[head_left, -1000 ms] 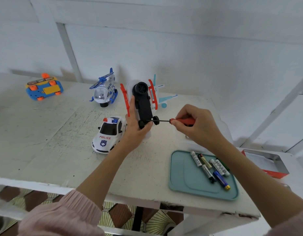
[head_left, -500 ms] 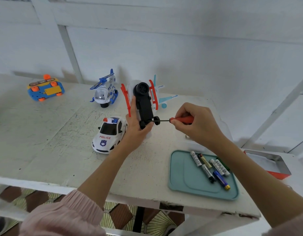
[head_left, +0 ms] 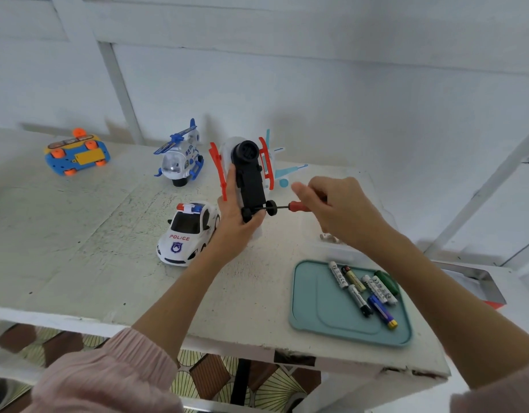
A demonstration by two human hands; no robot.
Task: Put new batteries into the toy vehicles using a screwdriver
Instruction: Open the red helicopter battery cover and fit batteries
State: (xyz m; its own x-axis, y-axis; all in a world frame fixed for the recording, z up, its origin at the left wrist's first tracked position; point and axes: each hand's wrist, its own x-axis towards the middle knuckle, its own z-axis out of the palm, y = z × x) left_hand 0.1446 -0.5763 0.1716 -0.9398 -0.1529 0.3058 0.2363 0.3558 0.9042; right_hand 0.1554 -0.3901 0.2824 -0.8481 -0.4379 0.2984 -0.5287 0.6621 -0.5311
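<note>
My left hand (head_left: 236, 225) holds a white toy helicopter with red skids (head_left: 248, 174) upright, its black underside facing me. My right hand (head_left: 337, 207) grips a red-handled screwdriver (head_left: 296, 206), whose thin shaft runs left into the black base near the small wheels. The fingers of my right hand look blurred. Several batteries (head_left: 364, 289) lie on a teal tray (head_left: 323, 317) at the right front.
A white police car (head_left: 187, 234) stands just left of my left hand. A blue and white helicopter (head_left: 180, 159) and a teal plane (head_left: 287, 171) stand behind. A blue and orange car (head_left: 77, 156) lies upside down far left. A metal tray (head_left: 477, 281) sits off the table's right.
My right hand's fingers have shifted on the screwdriver handle, with the thumb lifted up. The helicopter and my left hand stay where they were.
</note>
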